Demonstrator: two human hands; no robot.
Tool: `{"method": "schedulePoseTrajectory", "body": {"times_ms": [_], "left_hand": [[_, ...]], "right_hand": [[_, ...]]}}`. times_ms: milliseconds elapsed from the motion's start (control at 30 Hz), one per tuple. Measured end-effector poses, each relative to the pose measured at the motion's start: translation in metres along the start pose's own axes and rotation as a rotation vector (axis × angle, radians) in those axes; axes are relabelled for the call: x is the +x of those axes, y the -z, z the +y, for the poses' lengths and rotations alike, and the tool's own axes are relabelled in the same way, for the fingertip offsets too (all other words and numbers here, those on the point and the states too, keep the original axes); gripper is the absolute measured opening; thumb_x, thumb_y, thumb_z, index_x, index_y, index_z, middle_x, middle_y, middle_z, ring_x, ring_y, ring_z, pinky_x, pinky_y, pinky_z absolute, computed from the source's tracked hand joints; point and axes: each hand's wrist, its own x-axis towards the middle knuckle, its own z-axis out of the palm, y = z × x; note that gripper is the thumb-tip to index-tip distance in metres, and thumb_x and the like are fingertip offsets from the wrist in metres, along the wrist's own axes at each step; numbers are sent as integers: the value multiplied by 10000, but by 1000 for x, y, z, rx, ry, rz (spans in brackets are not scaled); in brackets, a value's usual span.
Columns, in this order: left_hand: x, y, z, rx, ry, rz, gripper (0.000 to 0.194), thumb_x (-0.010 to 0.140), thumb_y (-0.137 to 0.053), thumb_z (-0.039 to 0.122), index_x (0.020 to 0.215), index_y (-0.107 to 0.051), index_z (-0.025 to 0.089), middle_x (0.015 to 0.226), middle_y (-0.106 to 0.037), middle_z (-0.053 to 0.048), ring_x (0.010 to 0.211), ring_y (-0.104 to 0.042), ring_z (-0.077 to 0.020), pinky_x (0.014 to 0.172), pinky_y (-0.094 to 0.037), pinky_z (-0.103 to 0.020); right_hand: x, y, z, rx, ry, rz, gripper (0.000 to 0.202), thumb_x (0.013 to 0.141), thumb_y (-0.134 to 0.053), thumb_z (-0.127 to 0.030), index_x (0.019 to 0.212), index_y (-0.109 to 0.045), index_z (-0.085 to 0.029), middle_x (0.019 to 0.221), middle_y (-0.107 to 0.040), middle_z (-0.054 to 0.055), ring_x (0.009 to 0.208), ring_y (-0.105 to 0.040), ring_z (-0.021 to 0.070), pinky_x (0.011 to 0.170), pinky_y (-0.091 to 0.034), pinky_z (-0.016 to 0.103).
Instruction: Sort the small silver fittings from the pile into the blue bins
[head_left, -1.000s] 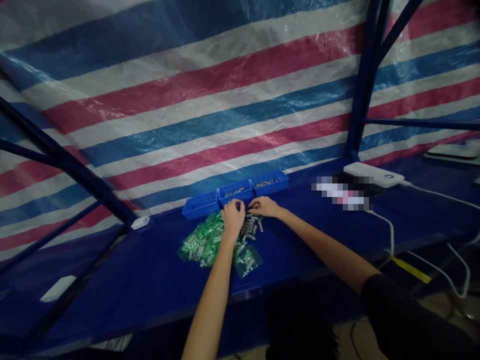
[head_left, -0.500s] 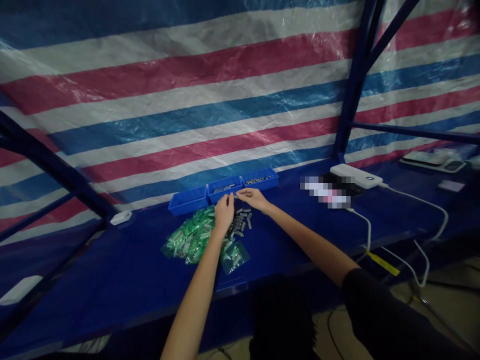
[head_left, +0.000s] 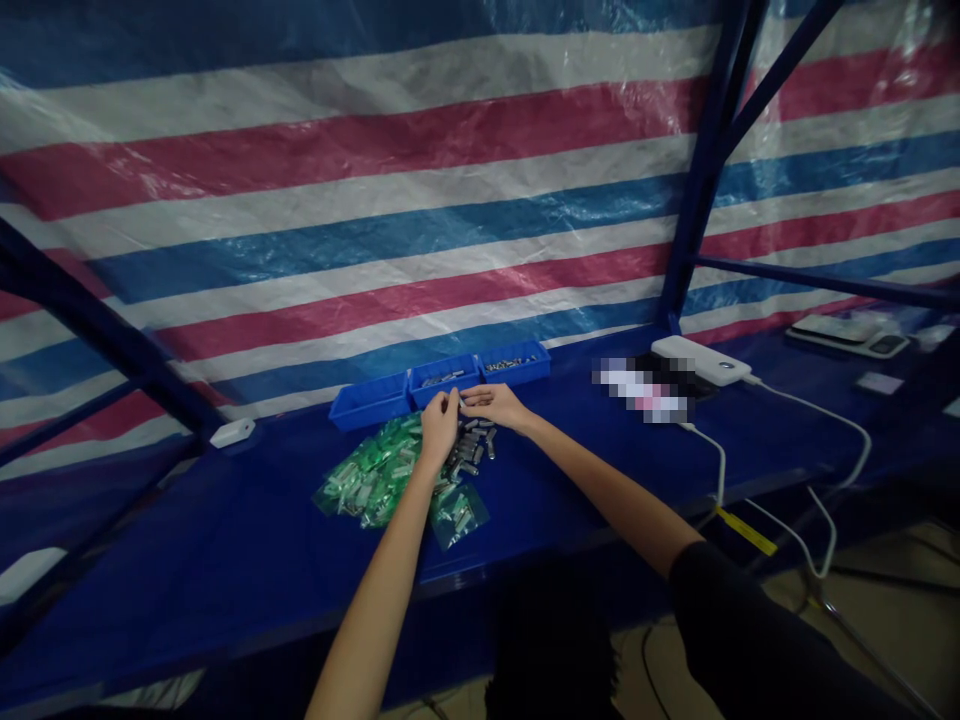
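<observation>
My left hand (head_left: 440,425) and my right hand (head_left: 499,405) meet fingertip to fingertip in front of the blue bins. Both are closed in a pinch, and whatever lies between the fingers is too small to make out. Under and left of my left hand spreads a heap of small green-tinted clear bags (head_left: 375,470) with metal pieces inside. Loose small metal cylinders (head_left: 472,445) lie just below my right hand. One flat clear bag (head_left: 459,515) with a few pieces in it rests nearest the table's front edge.
Three blue bins stand in a row: the left bin (head_left: 369,402), the middle bin (head_left: 442,378) with metal parts, and the right bin (head_left: 517,360) with small parts. A white power bank (head_left: 701,360) with a cable lies to the right. Blue frame posts (head_left: 697,190) rise behind.
My hands have drawn closer together, the right fingers now overlapping the left fingertips. The whole view has shifted slightly; bags and bins look the same.
</observation>
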Motion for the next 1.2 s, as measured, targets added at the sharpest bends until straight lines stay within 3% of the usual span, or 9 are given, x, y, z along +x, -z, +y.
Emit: {"method": "schedulePoseTrajectory", "body": {"times_ms": [267, 467, 667, 800, 1200], "left_hand": [[1, 1, 2, 62, -3, -14, 395, 884, -319, 403, 616, -508, 183, 617, -549, -11, 653, -519, -148, 624, -375, -244], [-2, -2, 4, 240, -100, -112, 416, 905, -301, 353, 660, -587, 175, 715, -599, -37, 752, -553, -158, 730, -394, -261], [-11, -3, 10, 503, -160, -209, 266, 835, -477, 430, 887, -654, 239, 968, -612, -60, 995, -500, -240, 865, -352, -369], [-15, -5, 13, 563, -177, -292, 256, 827, -496, 418, 937, -653, 247, 1019, -598, -62, 1033, -472, -246, 903, -323, -393], [-14, -1, 15, 591, -79, -139, 202, 827, -468, 323, 845, -643, 223, 970, -624, -69, 993, -512, -257, 846, -368, -382]], "right_hand": [[1, 0, 0, -75, 114, 35, 277, 729, -629, -307, 946, -696, -149, 902, -707, 66, 770, -636, 143, 767, -500, 290], [4, 4, 4, -141, 121, 110, 269, 759, -574, -358, 872, -698, -147, 867, -703, 48, 721, -619, 129, 688, -494, 241], [9, 11, 4, -162, 94, 286, 292, 754, -562, -387, 855, -681, -140, 826, -697, 60, 713, -629, 142, 658, -497, 233], [8, 13, 1, -120, 62, 293, 310, 763, -541, -375, 898, -665, -126, 829, -696, 75, 735, -642, 154, 636, -502, 233], [11, 11, 5, -107, 38, 279, 255, 772, -554, -294, 926, -659, -119, 892, -709, 96, 747, -655, 151, 650, -512, 237]]}}
